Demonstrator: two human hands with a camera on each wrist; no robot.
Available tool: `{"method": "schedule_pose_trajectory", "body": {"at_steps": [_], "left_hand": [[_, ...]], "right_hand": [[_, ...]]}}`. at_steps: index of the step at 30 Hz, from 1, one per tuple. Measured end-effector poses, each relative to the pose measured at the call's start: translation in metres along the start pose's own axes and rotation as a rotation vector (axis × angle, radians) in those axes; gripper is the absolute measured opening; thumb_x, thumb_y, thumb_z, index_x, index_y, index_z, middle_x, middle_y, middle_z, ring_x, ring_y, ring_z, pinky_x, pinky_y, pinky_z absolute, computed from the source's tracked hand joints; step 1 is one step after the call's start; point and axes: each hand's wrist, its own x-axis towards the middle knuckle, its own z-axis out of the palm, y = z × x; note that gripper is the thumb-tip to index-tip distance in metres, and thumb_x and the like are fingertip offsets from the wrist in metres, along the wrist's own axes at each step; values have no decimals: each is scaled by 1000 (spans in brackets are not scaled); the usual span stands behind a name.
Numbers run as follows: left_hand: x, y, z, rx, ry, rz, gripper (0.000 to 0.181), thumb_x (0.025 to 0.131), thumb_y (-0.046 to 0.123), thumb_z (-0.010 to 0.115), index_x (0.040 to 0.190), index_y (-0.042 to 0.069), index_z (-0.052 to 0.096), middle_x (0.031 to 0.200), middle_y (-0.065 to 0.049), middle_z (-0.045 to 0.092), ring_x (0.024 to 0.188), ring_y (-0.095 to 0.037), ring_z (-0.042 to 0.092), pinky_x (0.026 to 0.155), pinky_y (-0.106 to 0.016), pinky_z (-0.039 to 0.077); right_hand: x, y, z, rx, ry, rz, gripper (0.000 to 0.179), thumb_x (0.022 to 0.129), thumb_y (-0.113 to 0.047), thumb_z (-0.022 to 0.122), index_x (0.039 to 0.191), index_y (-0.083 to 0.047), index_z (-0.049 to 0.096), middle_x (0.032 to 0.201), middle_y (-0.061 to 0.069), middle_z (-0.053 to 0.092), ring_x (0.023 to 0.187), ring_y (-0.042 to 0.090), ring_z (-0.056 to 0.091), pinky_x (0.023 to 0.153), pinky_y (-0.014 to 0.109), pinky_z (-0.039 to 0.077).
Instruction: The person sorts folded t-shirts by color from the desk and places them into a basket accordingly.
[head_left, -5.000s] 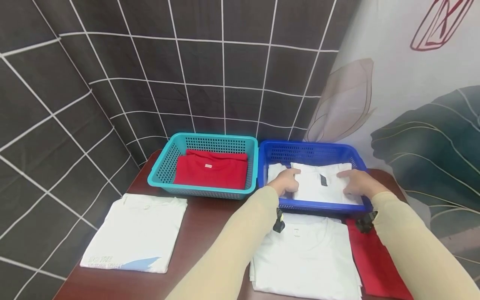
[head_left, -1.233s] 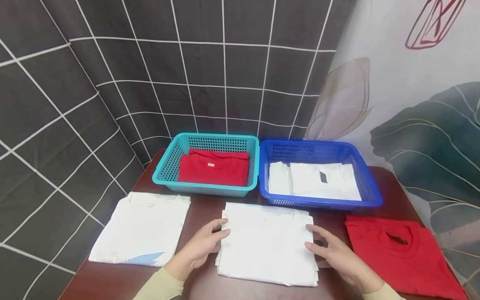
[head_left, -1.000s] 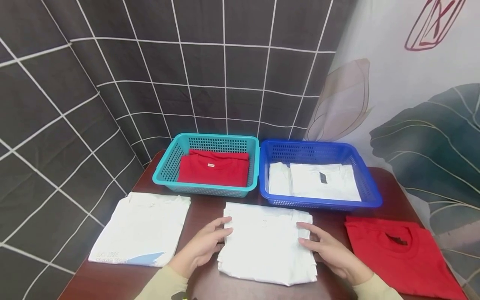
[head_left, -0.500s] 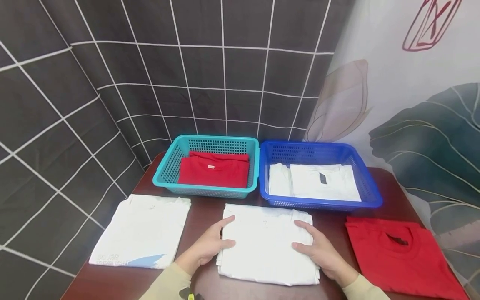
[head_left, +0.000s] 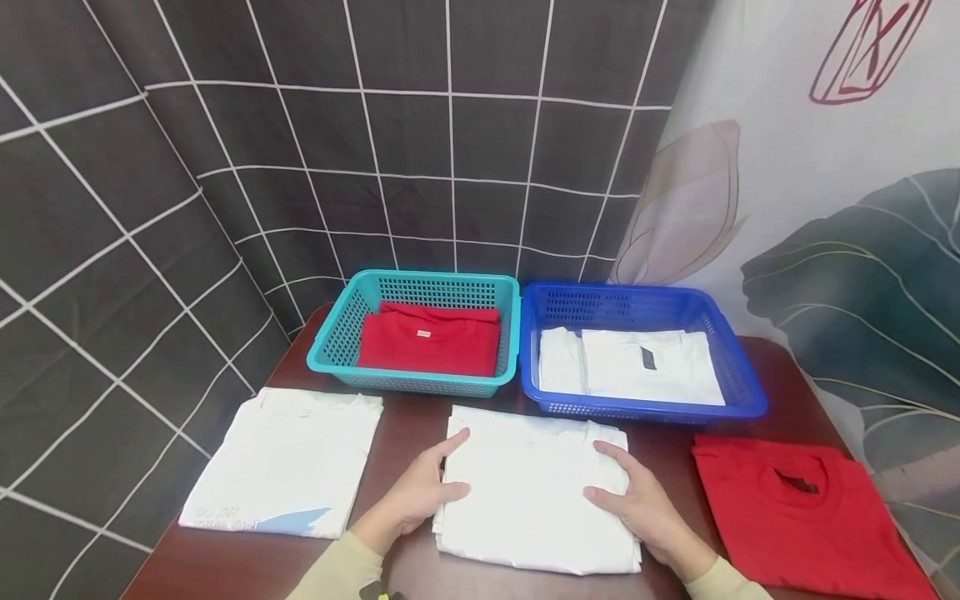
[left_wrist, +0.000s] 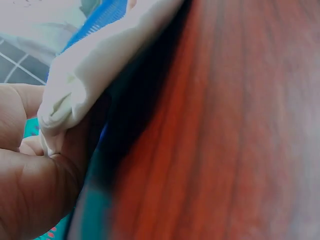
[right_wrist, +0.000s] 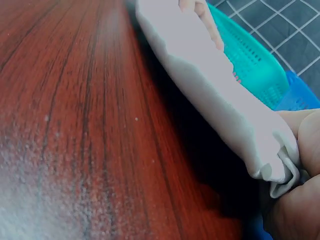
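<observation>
A folded white T-shirt (head_left: 531, 508) lies on the table in front of me, its folded layers showing at the sides. My left hand (head_left: 422, 493) grips its left edge, thumb and a finger on top. On the opposite edge, my right hand (head_left: 643, 500) holds the cloth the same way. In the left wrist view, the shirt's thick rolled edge (left_wrist: 95, 65) sits between thumb and fingers, with a dark gap beneath it. The right wrist view shows the fold (right_wrist: 215, 95) likewise pinched, with shadow under it. The other fingers are partly hidden by the cloth.
Behind stand a turquoise basket (head_left: 517, 333) with red folded clothes (head_left: 431, 346) and a blue basket (head_left: 738, 367) with white folded clothes (head_left: 652, 379). A printed white T-shirt (head_left: 288, 462) lies left, a red T-shirt (head_left: 810, 517) right, on the brown table (head_left: 405, 417).
Both hands have left the blue basket, where they pressed on white clothing. The middle white T-shirt has shifted left, uncovering the red one. Lately the hands closed inward onto its edges.
</observation>
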Motion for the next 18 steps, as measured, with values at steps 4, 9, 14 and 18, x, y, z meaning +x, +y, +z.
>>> {"method": "schedule_pose_trajectory", "body": {"at_steps": [4, 9, 14, 18], "left_hand": [[-5, 7, 0, -1, -12, 18, 77, 84, 0, 68, 150, 20, 34, 155, -5, 28, 144, -29, 19, 110, -48, 28], [-15, 22, 1, 8, -25, 46, 79, 82, 1, 69, 150, 23, 35, 154, 2, 31, 144, -23, 18, 111, -45, 27], [-26, 40, 2, 23, -28, 76, 80, 82, 3, 70, 149, 28, 35, 150, 9, 36, 142, -17, 25, 107, -38, 36], [-35, 52, 3, 14, -35, 107, 79, 83, 5, 71, 149, 30, 36, 149, 8, 38, 141, -17, 28, 102, -29, 41]], "right_hand": [[-6, -2, -3, -31, 14, 19, 80, 75, -34, 82, 144, -20, 43, 145, 18, 41, 126, 34, 42, 102, 57, 34], [-20, -7, -10, -20, 30, 29, 82, 73, -33, 83, 144, -20, 42, 140, 15, 47, 119, 29, 49, 97, 48, 44], [-38, -16, -21, 24, 41, 11, 80, 75, -29, 82, 144, -21, 42, 135, 14, 51, 113, 26, 54, 85, 32, 52], [-51, -25, -32, 7, 29, 42, 83, 76, -35, 81, 146, -22, 39, 139, 15, 46, 118, 30, 49, 92, 44, 49]]}}
